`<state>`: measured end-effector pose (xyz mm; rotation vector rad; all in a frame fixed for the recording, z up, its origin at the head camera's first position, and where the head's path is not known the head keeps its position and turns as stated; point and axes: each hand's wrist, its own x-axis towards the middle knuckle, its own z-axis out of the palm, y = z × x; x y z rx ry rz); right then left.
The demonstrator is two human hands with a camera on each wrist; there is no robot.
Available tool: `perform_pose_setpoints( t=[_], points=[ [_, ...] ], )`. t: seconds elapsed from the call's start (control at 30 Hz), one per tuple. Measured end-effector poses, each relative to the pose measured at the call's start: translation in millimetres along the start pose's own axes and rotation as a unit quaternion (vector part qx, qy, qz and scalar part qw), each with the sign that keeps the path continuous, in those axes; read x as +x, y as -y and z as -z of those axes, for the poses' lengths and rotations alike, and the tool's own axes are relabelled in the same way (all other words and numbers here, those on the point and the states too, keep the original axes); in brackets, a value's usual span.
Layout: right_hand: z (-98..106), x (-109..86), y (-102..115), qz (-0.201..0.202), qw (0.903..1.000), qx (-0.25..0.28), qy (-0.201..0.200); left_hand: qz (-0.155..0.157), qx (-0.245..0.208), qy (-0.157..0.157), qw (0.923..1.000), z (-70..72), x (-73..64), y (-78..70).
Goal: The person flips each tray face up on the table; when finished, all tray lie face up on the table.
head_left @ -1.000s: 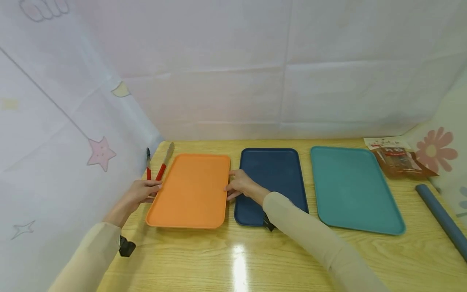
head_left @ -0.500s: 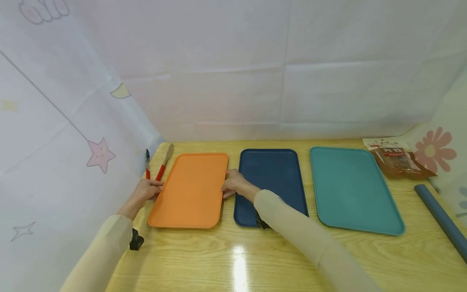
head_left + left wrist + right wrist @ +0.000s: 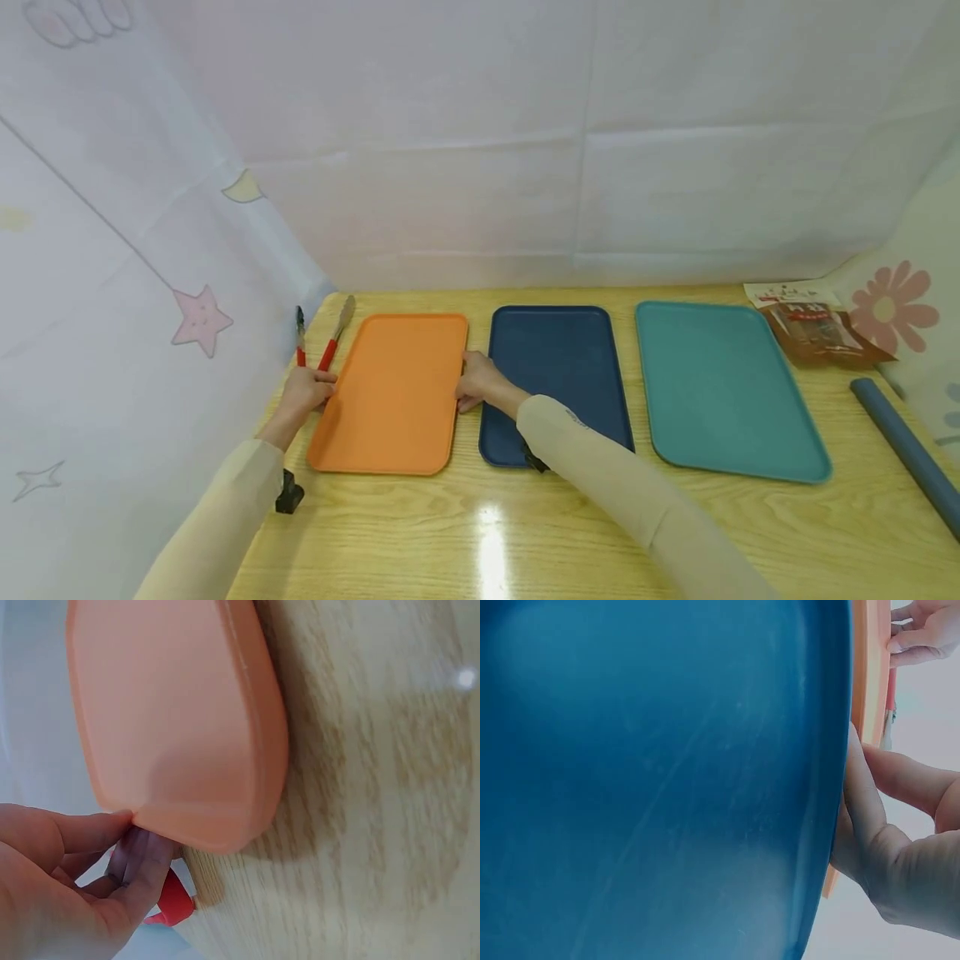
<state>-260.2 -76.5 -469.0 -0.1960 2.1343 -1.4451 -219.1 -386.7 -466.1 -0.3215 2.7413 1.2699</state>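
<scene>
An orange tray (image 3: 390, 392) lies low over the left part of the table, between both hands. At its left rim, my left hand (image 3: 306, 390) pinches the edge; in the left wrist view the thumb (image 3: 97, 831) is on the rim and the other fingers reach under it. My right hand (image 3: 482, 382) holds the opposite rim, its thumb (image 3: 904, 776) against the orange edge in the right wrist view. The right hand's knuckles are close beside a navy tray (image 3: 555, 375), which the right sleeve partly covers.
A teal tray (image 3: 727, 392) lies to the right. Beyond it are a brown food packet (image 3: 813, 329) and a dark grey roll (image 3: 907, 450). Red-handled tongs (image 3: 328, 354) lie behind the left hand. A printed cloth (image 3: 465, 183) hangs along the table's back and sides.
The orange tray has shifted slightly left and come down nearer the table, both hands moving with it. Less of the fingers shows below its rims. The other trays stay put.
</scene>
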Motion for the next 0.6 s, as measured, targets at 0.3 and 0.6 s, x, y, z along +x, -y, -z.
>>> perform_pose_setpoints(
  t=[0.3, 0.6],
  points=[
    [4.7, 3.4, -0.1, 0.006, 0.9998, -0.016, -0.006, -0.049, 0.154, -0.029, 0.9865, -8.5, 5.5, -9.3],
    [8.5, -17.0, 3.3, 0.042, 0.9984, -0.039, -0.001, -0.119, 0.277, -0.127, 0.9451, -38.2, -16.7, -43.7]
  ],
)
